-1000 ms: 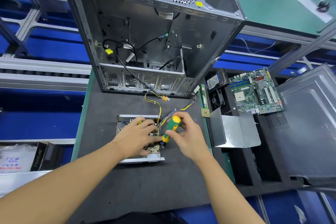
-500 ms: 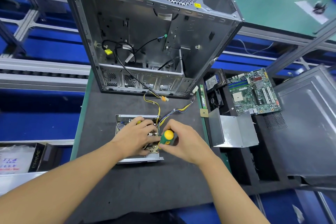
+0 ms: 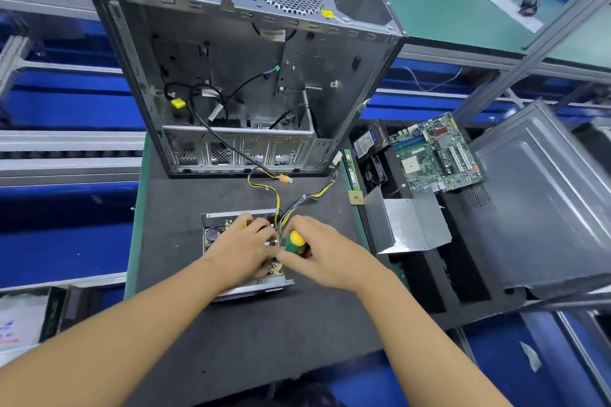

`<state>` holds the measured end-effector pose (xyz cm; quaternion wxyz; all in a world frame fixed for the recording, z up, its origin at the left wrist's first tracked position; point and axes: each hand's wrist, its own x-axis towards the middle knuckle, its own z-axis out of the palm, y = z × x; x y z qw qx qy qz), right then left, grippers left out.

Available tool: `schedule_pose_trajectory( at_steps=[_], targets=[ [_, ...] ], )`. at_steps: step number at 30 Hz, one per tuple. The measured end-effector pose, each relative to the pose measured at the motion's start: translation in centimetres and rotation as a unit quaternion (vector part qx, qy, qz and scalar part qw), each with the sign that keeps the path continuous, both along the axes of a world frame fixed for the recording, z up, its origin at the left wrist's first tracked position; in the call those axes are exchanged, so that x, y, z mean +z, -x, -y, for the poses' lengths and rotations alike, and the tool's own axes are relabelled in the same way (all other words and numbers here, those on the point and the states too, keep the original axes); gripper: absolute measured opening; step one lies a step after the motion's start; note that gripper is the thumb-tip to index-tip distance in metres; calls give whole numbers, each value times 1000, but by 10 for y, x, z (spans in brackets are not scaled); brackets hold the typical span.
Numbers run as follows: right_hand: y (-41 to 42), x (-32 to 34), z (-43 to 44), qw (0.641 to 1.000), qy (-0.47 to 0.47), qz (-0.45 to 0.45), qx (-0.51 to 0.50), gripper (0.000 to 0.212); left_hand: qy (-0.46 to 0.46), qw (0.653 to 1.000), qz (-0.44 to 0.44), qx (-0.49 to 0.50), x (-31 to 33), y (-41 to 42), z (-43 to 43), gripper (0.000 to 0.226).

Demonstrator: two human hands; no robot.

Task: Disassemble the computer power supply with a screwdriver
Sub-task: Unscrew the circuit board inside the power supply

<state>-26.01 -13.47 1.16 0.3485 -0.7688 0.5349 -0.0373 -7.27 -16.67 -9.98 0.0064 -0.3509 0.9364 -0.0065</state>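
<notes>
Yellow-and-green handle of the screwdriver (image 3: 295, 241): gripped upright by the curled fingers (image 3: 309, 223) and thumb of the right hand (image 3: 327, 258); tip hidden. Left hand (image 3: 243, 249): just beside it, fingers loosely spread, pressing down on the opened power supply (image 3: 211, 235), which lies directly beneath both hands on the dark mat (image 3: 231, 340). Coloured wires (image 3: 299, 205): run from between the fingertips toward the gutted computer case (image 3: 231, 59) standing beyond. Bent metal cover (image 3: 410, 225), motherboard (image 3: 433, 155): farther out, past the right hand.
</notes>
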Motion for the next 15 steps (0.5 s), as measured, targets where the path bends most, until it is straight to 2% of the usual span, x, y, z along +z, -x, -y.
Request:
schedule_pose_trajectory(
  at_steps=[2, 6, 11, 15],
  targets=[
    [-4, -1, -1, 997, 51, -58, -2, 31, -2, 999, 24, 25, 3, 5, -4, 21],
    [-10, -3, 2, 979, 125, -164, 5, 34, -64, 994, 57, 71, 0, 7, -10, 38],
    [-17, 2, 6, 976, 98, -193, 23, 36, -144, 978, 64, 137, 6, 19, -23, 47],
    [-14, 5, 8, 978, 58, -195, 51, 29, -149, 974, 42, 163, 6, 17, -36, 45]
  ],
)
